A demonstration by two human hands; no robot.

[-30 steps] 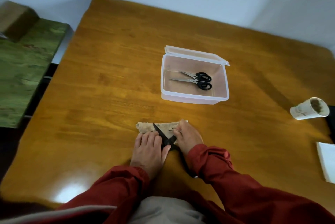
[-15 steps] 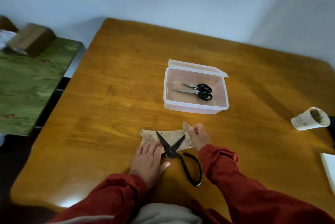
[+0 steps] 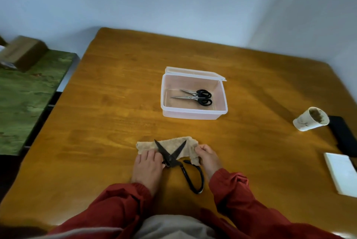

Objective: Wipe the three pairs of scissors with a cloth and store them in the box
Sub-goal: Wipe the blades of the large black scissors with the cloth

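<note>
Head view, logged left to right.

Left hand [image 3: 147, 167]: lies flat on the table [image 3: 116, 107] with straight fingers. The fingertips are over the near left part of the cloth [image 3: 174, 147]. The thumb side touches the large scissors [image 3: 171, 158] by the pivot. It presses and grasps nothing.

Large scissors: blades splayed in a wide V on top of the cloth, points away from me. The handle loop trails back between the two wrists, off the cloth. I judge this is the third pair and its wipe is unfinished.

Right hand [image 3: 207, 158]: fingers curled, pinching the bunched right end of the cloth. The right blade tip sits just left of this pinch.

Box [image 3: 193, 117]: beyond the pinch and well apart from it, lid folded back. The two smaller pairs [image 3: 195, 97] lie closed inside, handles to the right.

Paper cup [image 3: 311, 119]: far right of the pinch and not involved.

Risks from here:
- The cloth lies under the open blades. A pull from the pinch could drag or swing the scissors, since only flat pressure near the pivot restrains them. The right tip could then sweep toward the pinching fingers.
- The edges are exposed. Wiping toward an edge instead of along it could snag the cloth or nick a fingertip.
- If I carry the pair to the box while it is splayed, the points may catch the wall or knock the pairs inside. I should close the blades first.
</note>
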